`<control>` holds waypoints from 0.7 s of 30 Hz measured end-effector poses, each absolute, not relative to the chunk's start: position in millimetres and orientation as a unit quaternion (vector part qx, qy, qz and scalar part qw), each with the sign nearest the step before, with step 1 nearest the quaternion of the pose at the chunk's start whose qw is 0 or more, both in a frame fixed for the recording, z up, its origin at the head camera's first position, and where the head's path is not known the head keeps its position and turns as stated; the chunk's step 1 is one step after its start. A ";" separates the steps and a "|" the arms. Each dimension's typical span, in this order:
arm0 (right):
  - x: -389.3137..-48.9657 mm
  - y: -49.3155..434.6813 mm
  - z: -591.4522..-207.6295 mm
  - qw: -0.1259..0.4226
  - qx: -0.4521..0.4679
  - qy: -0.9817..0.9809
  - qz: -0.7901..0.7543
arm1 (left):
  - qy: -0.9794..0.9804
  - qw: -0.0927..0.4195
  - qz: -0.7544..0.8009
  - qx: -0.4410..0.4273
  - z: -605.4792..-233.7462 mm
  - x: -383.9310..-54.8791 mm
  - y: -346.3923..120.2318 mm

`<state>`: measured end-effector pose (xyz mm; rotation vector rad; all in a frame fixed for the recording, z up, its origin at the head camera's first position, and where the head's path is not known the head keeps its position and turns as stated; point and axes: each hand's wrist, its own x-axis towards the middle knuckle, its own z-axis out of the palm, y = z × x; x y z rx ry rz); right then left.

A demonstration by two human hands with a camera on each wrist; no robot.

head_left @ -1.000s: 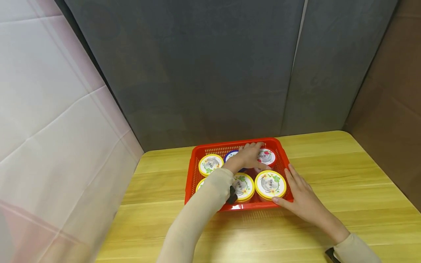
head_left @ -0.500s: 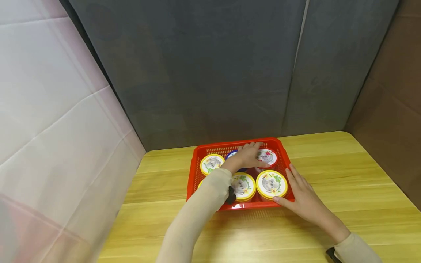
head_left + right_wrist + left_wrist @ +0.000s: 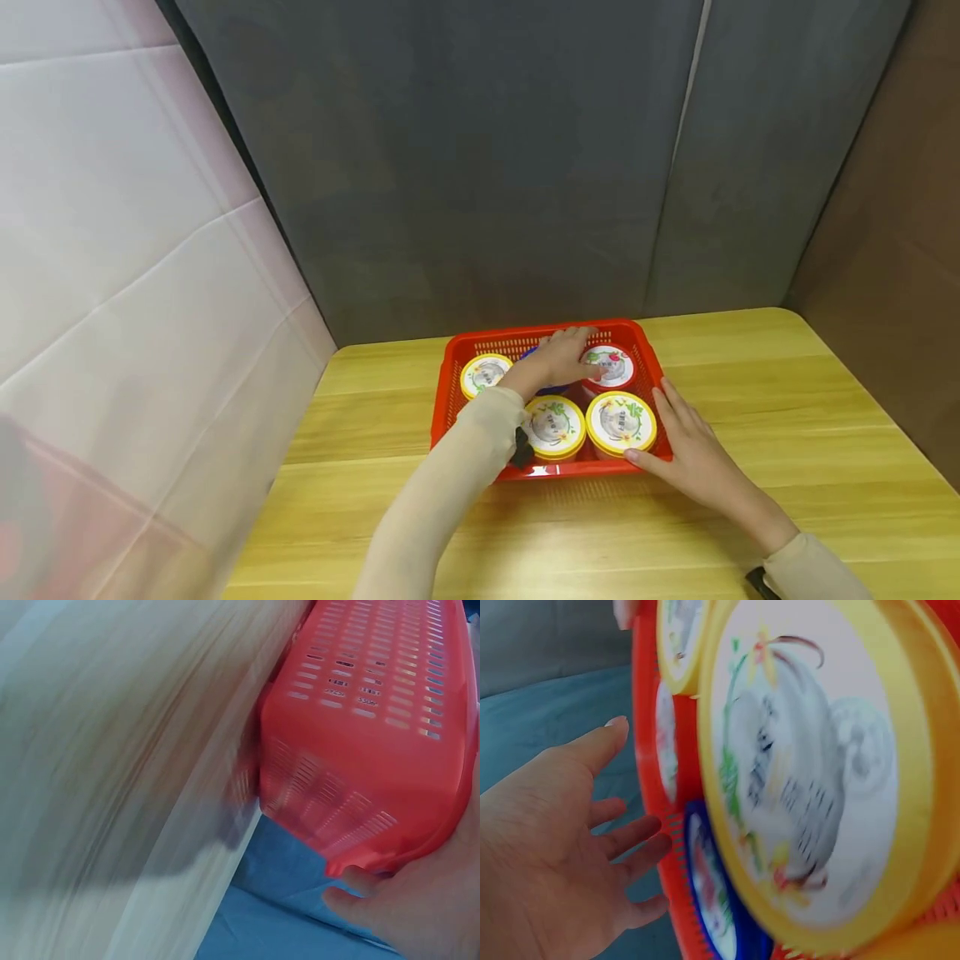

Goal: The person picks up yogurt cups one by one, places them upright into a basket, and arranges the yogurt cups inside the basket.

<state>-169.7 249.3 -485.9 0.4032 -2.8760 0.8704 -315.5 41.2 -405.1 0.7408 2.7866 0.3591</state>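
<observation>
A red slotted plastic basket (image 3: 540, 472) holds several round tubs with printed lids. My left hand (image 3: 558, 358) reaches across it, above a mostly covered blue-lidded tub, its thumb over the left edge of a red-lidded tub (image 3: 617, 367). In the left wrist view that hand (image 3: 555, 855) has its fingers spread, with the blue lid (image 3: 714, 885) close by and a yellow lid (image 3: 802, 765) filling the foreground. At the basket's right front corner my right hand (image 3: 693, 450) rests with straight fingers along the side. Its thumb touches the corner near a yellow-lidded tub (image 3: 621, 423).
Yellow-lidded tubs also sit at the front middle (image 3: 557, 427) and back left of the basket. Under it is a wooden table (image 3: 360, 417). A white cloth wall (image 3: 150, 167), a dark grey back panel (image 3: 450, 167) and a brown panel (image 3: 885, 250) border the table.
The head view has shifted slightly. My left thumb sits a little further back against the red-lidded tub, which appears to have moved slightly toward the front. The right hand stays at the corner.
</observation>
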 end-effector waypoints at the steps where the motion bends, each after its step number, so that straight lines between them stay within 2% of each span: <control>1: -170.8 250.0 -485.6 0.054 0.133 -0.948 0.284 | 0.951 0.116 0.129 0.254 -402.8 -315.2 38.2; 5: -174.2 254.1 -483.1 0.051 0.135 -0.953 0.267 | 0.945 0.101 0.153 0.269 -390.1 -311.2 24.7; 14: -176.5 262.0 -468.2 0.064 0.150 -0.960 0.226 | 0.946 0.031 0.124 0.298 -366.8 -284.8 -21.7; 21: -187.0 266.1 -449.5 0.074 0.171 -0.961 0.203 | 0.942 0.005 0.100 0.321 -370.1 -259.5 -56.3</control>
